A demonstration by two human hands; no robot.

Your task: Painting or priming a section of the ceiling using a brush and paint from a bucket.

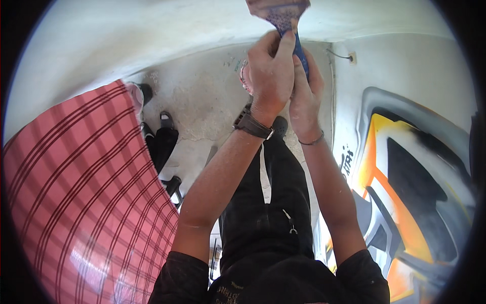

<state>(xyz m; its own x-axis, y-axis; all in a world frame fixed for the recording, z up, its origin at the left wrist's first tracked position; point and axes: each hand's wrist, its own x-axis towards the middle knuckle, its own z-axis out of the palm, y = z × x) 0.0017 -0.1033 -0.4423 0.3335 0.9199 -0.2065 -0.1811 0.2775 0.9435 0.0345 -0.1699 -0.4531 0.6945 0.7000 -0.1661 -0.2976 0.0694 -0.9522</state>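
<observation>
Both hands are raised at the top of the view, on a putty knife (281, 14) with a blue handle and a broad, flared, dusty blade. My left hand (271, 76), with a watch on its wrist, is closed around the upper handle, its thumb along the neck. My right hand (306, 96) grips the lower handle just beside it. The blade points up and away, near the pale wall surface (202, 25); its far edge is cut off by the frame, so contact cannot be told. Behind my left hand, a pink-and-white object (246, 78) shows in part.
A pink plaid cloth (91, 167) hangs at the left. Another person's dark-clothed leg (163, 147) and sandal (166, 120) show beside it. On the right, a painted wall (415, 167) rises, with a socket and cable (351, 58). Concrete floor (197, 96) lies below.
</observation>
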